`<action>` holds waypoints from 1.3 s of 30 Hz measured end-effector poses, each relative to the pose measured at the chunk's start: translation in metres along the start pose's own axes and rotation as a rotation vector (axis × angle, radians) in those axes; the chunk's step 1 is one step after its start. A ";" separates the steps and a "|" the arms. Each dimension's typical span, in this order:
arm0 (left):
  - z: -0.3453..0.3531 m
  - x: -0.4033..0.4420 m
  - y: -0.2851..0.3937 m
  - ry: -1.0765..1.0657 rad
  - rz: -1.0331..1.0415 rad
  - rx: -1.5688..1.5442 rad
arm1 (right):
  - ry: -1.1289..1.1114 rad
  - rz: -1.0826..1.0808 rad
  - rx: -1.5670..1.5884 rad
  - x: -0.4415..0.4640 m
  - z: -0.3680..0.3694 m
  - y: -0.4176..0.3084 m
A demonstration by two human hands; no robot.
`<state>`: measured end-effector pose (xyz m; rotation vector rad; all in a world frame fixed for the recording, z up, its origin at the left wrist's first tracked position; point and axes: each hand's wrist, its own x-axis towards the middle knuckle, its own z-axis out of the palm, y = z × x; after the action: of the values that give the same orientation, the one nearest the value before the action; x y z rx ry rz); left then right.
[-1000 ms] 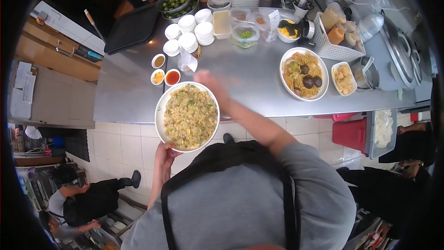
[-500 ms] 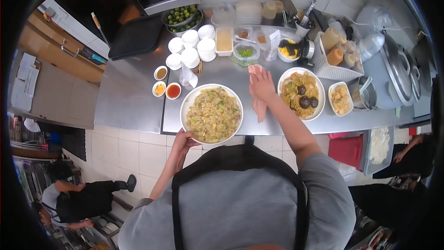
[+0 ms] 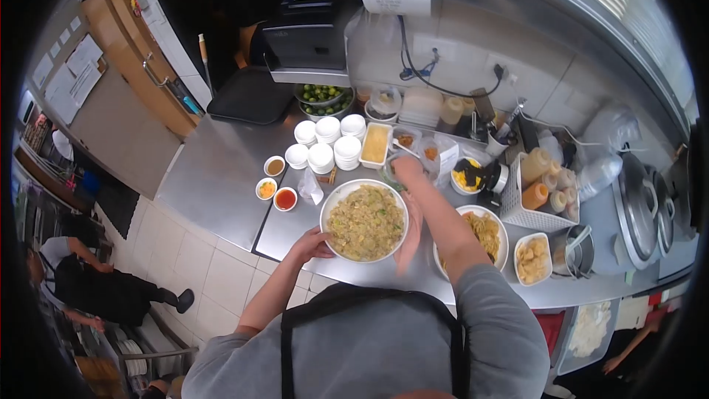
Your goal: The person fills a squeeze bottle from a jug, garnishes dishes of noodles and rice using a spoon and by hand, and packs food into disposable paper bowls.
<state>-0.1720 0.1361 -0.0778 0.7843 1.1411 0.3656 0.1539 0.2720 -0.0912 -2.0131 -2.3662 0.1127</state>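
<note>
A white plate of fried rice (image 3: pixel 366 223) stands near the counter's front edge. My left hand (image 3: pixel 313 244) is closed on its left rim, fingers partly under it. My right hand (image 3: pixel 408 171) reaches over a small clear tub of chopped greens (image 3: pixel 389 171) at the back. Its fingers look bunched and point down into the tub; whatever is between them is hidden. Under my right forearm lies a pink cloth (image 3: pixel 410 240). To the right, a plate of noodles (image 3: pixel 485 235) is partly covered by the same arm.
Sauce cups (image 3: pixel 285 198) and stacked white cups (image 3: pixel 320 157) stand left of the tubs. On the right are a bowl of fried pieces (image 3: pixel 533 259), a basket of squeeze bottles (image 3: pixel 544 192) and a metal pot (image 3: pixel 573 253). Another person (image 3: pixel 96 277) is at the far left.
My right hand has left the pink cloth and moved back to the tub of greens. The left hand stays on the rice plate's rim. My view has tilted up and turned.
</note>
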 end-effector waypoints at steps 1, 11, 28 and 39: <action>-0.005 0.002 0.001 -0.011 0.000 0.029 | 0.033 0.003 0.021 -0.001 -0.002 -0.003; -0.034 0.014 -0.003 -0.158 -0.044 -0.038 | 0.085 0.105 0.173 -0.009 0.012 -0.004; -0.039 0.020 0.000 -0.328 -0.086 -0.104 | 0.491 0.296 1.586 -0.117 -0.066 0.021; -0.038 0.022 -0.002 -0.300 -0.091 -0.082 | 0.170 0.743 0.555 -0.276 -0.092 0.071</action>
<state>-0.1980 0.1623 -0.1010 0.6860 0.8718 0.2088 0.2753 0.0139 0.0010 -2.3236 -1.1929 0.5168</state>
